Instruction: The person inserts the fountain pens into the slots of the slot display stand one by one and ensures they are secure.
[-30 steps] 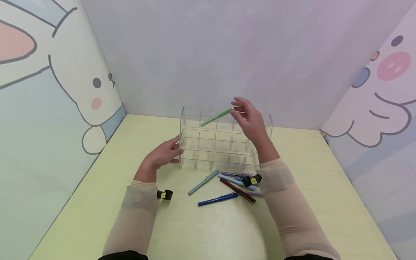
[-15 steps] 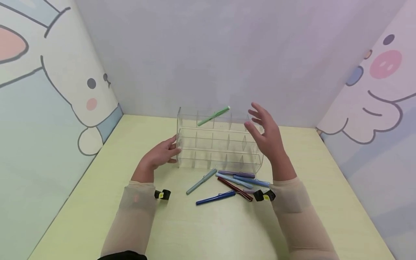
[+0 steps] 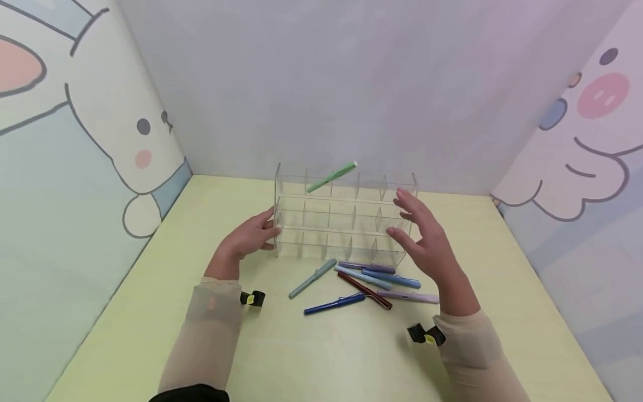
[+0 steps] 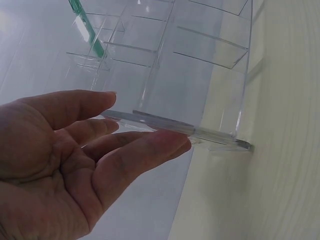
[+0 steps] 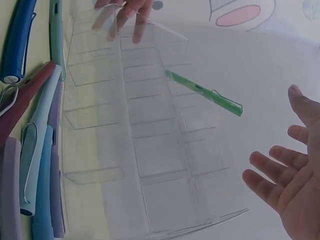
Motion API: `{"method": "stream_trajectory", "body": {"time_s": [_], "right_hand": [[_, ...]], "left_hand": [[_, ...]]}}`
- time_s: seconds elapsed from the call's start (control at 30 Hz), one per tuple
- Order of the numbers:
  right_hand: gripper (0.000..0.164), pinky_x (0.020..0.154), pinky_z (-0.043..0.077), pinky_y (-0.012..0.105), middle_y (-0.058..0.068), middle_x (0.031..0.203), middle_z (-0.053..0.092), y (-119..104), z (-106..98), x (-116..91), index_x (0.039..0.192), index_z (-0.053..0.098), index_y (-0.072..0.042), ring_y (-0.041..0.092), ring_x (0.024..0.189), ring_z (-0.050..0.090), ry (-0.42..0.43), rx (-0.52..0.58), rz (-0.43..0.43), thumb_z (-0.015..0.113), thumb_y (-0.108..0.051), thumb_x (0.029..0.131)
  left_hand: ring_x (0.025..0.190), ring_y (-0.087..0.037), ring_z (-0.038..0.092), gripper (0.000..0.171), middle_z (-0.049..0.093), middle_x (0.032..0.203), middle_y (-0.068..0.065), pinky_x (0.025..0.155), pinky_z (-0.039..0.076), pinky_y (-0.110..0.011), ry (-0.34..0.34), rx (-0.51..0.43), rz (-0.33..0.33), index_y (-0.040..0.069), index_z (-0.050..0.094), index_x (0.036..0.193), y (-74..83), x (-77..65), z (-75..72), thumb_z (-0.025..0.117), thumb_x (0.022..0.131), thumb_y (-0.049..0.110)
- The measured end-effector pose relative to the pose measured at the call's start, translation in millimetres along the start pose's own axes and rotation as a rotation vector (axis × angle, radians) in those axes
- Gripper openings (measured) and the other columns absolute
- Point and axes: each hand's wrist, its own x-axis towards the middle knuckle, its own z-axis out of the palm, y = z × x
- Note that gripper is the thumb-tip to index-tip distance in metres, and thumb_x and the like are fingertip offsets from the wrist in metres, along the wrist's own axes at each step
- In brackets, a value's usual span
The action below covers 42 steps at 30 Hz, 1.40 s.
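A clear acrylic organizer (image 3: 341,223) with three stepped rows of compartments stands upright on the table. My left hand (image 3: 248,240) touches its left side panel, fingers extended and fingertips along the panel's edge in the left wrist view. A green pen (image 3: 331,177) leans in the top row, its white-tipped end sticking up to the right; in the right wrist view the pen's clip (image 5: 227,97) shows. My right hand (image 3: 427,240) is raised near the organizer's right end, fingers apart and holding nothing. In the right wrist view the palm (image 5: 305,185) faces the organizer.
Before the organizer lie several pens: a grey-green pen (image 3: 312,278), a dark blue pen (image 3: 334,304), a dark red pen (image 3: 363,289), a light blue pen (image 3: 359,276), a blue pen (image 3: 397,279), a purple pen (image 3: 369,268) and a lilac pen (image 3: 409,296). Walls (image 3: 311,84) enclose the table.
My right hand has let go of the green pen, which now leans in the top row. That hand has moved right and down toward the person. The left hand stays at the organizer's side.
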Motion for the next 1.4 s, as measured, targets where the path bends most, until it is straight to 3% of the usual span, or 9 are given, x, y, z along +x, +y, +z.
{"method": "stream_trajectory", "body": {"time_s": [0.17, 0.3, 0.43, 0.7, 0.87, 1.13, 1.4], "right_hand": [[0.07, 0.101, 0.051, 0.044, -0.002, 0.156, 0.038, -7.7, 0.8, -6.1, 0.152, 0.038, -0.024, 0.021, 0.133, 0.049, -0.218, -0.055, 0.036, 0.072, -0.024, 0.091], [0.067, 0.107, 0.045, 0.052, -0.001, 0.156, 0.037, -19.5, 4.6, -9.2, 0.151, 0.039, -0.026, 0.025, 0.139, 0.043, -0.422, -0.146, 0.103, 0.065, -0.046, 0.093], [0.067, 0.109, 0.043, 0.051, 0.001, 0.154, 0.04, -31.0, 13.4, -10.6, 0.15, 0.042, -0.024, 0.026, 0.141, 0.041, -0.553, -0.205, 0.124, 0.065, -0.047, 0.092], [0.062, 0.097, 0.052, 0.045, -0.003, 0.142, 0.054, -36.7, 37.7, -20.0, 0.144, 0.05, -0.028, 0.02, 0.127, 0.055, -0.673, -0.295, 0.144, 0.072, -0.042, 0.088], [0.057, 0.09, 0.055, 0.042, -0.004, 0.132, 0.061, -39.1, 51.4, -22.7, 0.138, 0.056, -0.024, 0.018, 0.118, 0.06, -0.721, -0.309, 0.106, 0.076, -0.036, 0.086], [0.055, 0.085, 0.055, 0.038, -0.003, 0.131, 0.062, -40.1, 69.6, -28.8, 0.135, 0.06, -0.022, 0.016, 0.116, 0.06, -0.792, -0.364, 0.067, 0.077, -0.035, 0.084], [0.047, 0.076, 0.053, 0.032, -0.007, 0.118, 0.064, -38.9, 83.0, -34.8, 0.122, 0.067, -0.022, 0.012, 0.104, 0.059, -0.857, -0.443, 0.069, 0.082, -0.029, 0.078]], "left_hand": [[0.139, -0.037, 0.041, 0.07, 0.03, 0.159, -0.017, 0.1, 0.051, -0.049, 0.007, 0.008, 0.0, 0.03, 0.004, 0.159, 2.4, 1.1, 1.6, 0.047, 0.105, 0.018], [0.139, -0.037, 0.041, 0.071, 0.03, 0.159, -0.017, 0.1, 0.052, -0.048, 0.011, 0.004, 0.005, 0.031, 0.005, 0.159, 1.6, 3.5, 2.2, 0.048, 0.105, 0.019], [0.139, -0.037, 0.041, 0.071, 0.03, 0.158, -0.018, 0.1, 0.052, -0.048, 0.014, -0.008, 0.004, 0.031, 0.005, 0.159, 1.5, 2.7, 2.4, 0.048, 0.105, 0.018], [0.138, -0.039, 0.041, 0.07, 0.03, 0.158, -0.019, 0.101, 0.05, -0.05, 0.006, -0.011, 0.011, 0.029, 0.004, 0.159, 1.1, 2.4, 3.0, 0.047, 0.105, 0.017], [0.138, -0.039, 0.041, 0.071, 0.03, 0.158, -0.019, 0.101, 0.051, -0.05, 0.015, -0.016, 0.001, 0.028, 0.004, 0.159, 1.9, 1.7, 3.0, 0.048, 0.105, 0.016], [0.139, -0.035, 0.041, 0.072, 0.028, 0.159, -0.019, 0.1, 0.051, -0.048, 0.023, -0.015, -0.014, 0.027, 0.004, 0.159, 2.3, -1.5, 2.0, 0.049, 0.104, 0.017], [0.139, -0.04, 0.04, 0.071, 0.03, 0.157, -0.021, 0.101, 0.05, -0.051, 0.009, -0.024, 0.007, 0.026, 0.004, 0.16, -1.1, -2.0, 1.3, 0.048, 0.105, 0.016]]}}
